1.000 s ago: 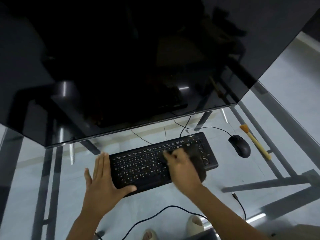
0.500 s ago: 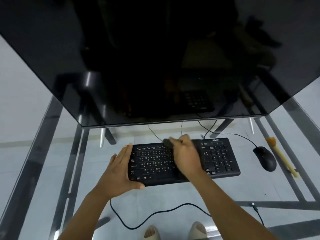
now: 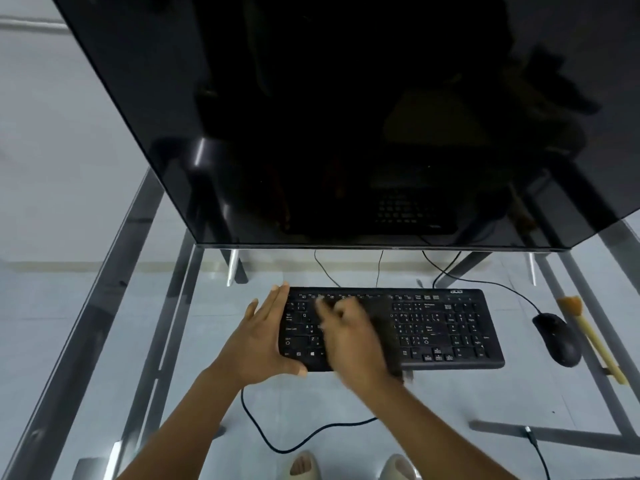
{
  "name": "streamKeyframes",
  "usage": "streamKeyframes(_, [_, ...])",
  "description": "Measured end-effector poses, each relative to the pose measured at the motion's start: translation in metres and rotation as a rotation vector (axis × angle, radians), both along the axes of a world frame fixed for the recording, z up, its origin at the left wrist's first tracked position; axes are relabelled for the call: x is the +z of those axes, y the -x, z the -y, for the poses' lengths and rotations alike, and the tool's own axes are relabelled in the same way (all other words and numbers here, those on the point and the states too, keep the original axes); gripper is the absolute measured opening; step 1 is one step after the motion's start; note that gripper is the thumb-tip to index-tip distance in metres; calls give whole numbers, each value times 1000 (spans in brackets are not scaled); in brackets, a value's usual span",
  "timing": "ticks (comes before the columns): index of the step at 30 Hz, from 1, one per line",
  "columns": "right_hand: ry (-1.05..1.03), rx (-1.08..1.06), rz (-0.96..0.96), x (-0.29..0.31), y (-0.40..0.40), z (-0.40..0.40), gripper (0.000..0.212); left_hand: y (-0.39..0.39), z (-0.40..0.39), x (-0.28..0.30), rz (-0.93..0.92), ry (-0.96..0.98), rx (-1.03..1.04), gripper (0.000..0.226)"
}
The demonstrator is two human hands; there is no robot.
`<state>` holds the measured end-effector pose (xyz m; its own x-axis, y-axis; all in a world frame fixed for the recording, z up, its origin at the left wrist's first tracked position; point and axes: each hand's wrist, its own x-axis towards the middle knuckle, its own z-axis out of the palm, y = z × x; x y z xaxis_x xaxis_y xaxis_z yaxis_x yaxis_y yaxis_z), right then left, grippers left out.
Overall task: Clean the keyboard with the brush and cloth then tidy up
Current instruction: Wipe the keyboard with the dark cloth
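Glass-topped desk (image 3: 485, 403) on grey metal frame. Pale tiled floor (image 3: 52, 306) visible beneath. Large dark monitor (image 3: 346, 116) at 12 o'clock, reflecting room.

Keyboard (image 3: 446, 327) lies on the surface (image 3: 346, 403), lower centre of frame. Monitor (image 3: 346, 116) stands behind it, filling the upper frame. Mouse (image 3: 557, 339) sits just right of the keyboard; brush (image 3: 592, 336) just right of the mouse, near the right edge. Left hand (image 3: 258, 344) rests against the keyboard's left end. Right hand (image 3: 353, 344) is over the left-centre keys, cloth (image 3: 388, 336) under it.
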<state>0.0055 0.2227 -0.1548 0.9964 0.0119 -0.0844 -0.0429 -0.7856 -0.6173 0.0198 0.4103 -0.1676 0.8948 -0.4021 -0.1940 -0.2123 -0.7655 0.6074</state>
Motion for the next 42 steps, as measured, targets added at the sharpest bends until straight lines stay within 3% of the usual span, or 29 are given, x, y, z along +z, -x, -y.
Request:
streamKeyframes(3, [64, 236, -6, 14, 13, -18, 47, -1, 3, 1, 19, 15, -11, 142])
streamKeyframes(5, [84, 149, 18, 10, -11, -8, 43, -2, 3, 1, 21, 27, -7, 142])
streamKeyframes(7, [17, -14, 29, 9, -37, -7, 23, -2, 0, 2, 17, 37, 9, 143])
streamKeyframes(10, [-34, 34, 12, 9, -33, -34, 12, 1, -3, 1, 31, 60, 18, 146])
streamKeyframes(12, [-10, 157, -29, 13, -15, -44, 27, 1, -3, -1, 30, 79, 7, 148])
streamKeyframes(14, [74, 273, 52, 13, -13, -38, 27, 1, -4, 0, 33, 92, 7, 148])
streamKeyframes(16, [55, 177, -25, 11, -30, -22, 18, 0, -4, 1, 24, 79, 8, 149])
streamKeyframes(19, [-9, 71, -16, 12, -31, -13, 29, 2, -4, 0, 36, 58, 7, 149])
streamKeyframes(23, [-65, 344, -98, 9, 29, -23, 18, 1, -6, -2, 92, -8, -22, 147])
streamKeyframes(26, [43, 193, -7, 8, 15, 11, 37, 0, -5, 1, 58, -25, -33, 149])
streamKeyframes(28, [-65, 59, -42, 9, 11, 20, 28, -1, -6, 2, 47, -26, -31, 150])
streamKeyframes(30, [-100, 72, -56, 9, 23, 5, 27, 0, -7, 2, 59, -43, -31, 150])
streamKeyframes(33, [58, 267, -37, 6, 41, -12, 46, 0, -8, 0, 101, -78, -51, 150])
streamKeyframes(35, [53, 174, -43, 11, 32, 4, 47, -2, -7, 2, 89, -79, -51, 151])
streamKeyframes(38, [-17, -141, 17, 19, 17, 23, 39, -2, -6, 3, 65, -69, -42, 149])
streamKeyframes(39, [0, -132, 57, 18, 20, 19, 38, -1, -6, 2, 62, -64, -39, 149])
streamKeyframes(40, [-129, -123, 21, 20, 25, 8, 37, 0, -7, 2, 64, -61, -37, 148])
streamKeyframes(42, [-157, 113, -87, 19, 35, -21, 29, 0, -7, 1, 78, -63, -50, 148])
